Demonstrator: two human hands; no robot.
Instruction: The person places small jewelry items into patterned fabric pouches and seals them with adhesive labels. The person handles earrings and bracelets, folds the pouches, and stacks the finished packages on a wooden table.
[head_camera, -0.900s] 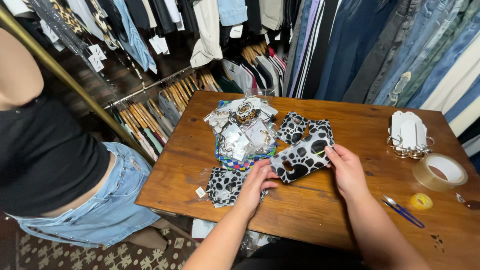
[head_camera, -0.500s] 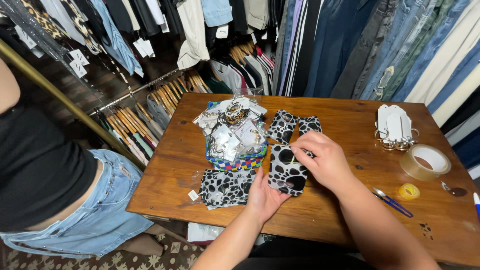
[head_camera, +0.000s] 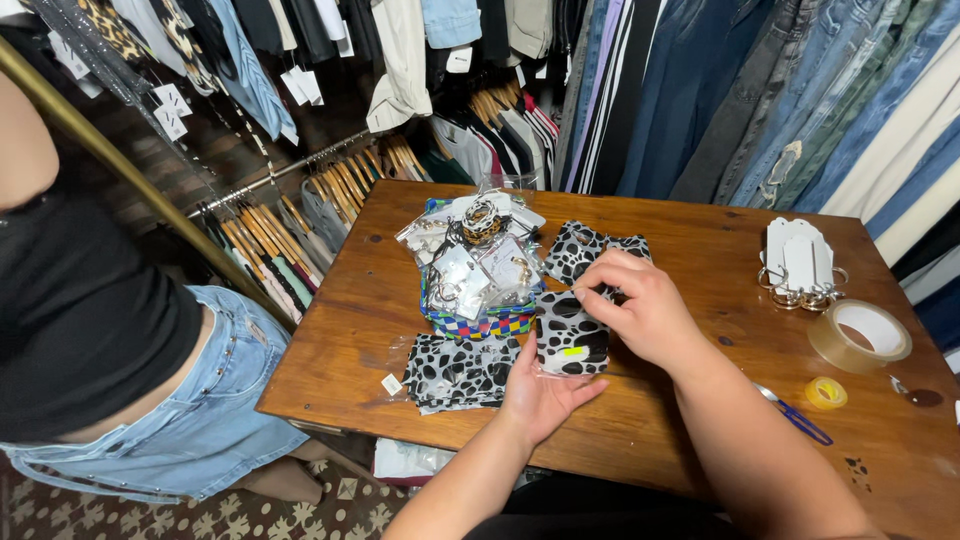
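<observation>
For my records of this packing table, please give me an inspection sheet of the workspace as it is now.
Surface: wooden table, scuffed, with dark spots near the right edge.
Job's things: black-and-white spotted fabric piece in a clear bag; a second bagged piece lies flat beside it; a third lies behind.
Clutter: checkered basket heaped with bagged jewellery, white tags on rings, clear tape roll, small yellow roll, blue pen.
Grip: left hand supports the piece from below; right hand pinches its top edge.
Cables: nothing seen.
Surroundings: hanging clothes on racks; another person stands at left.
</observation>
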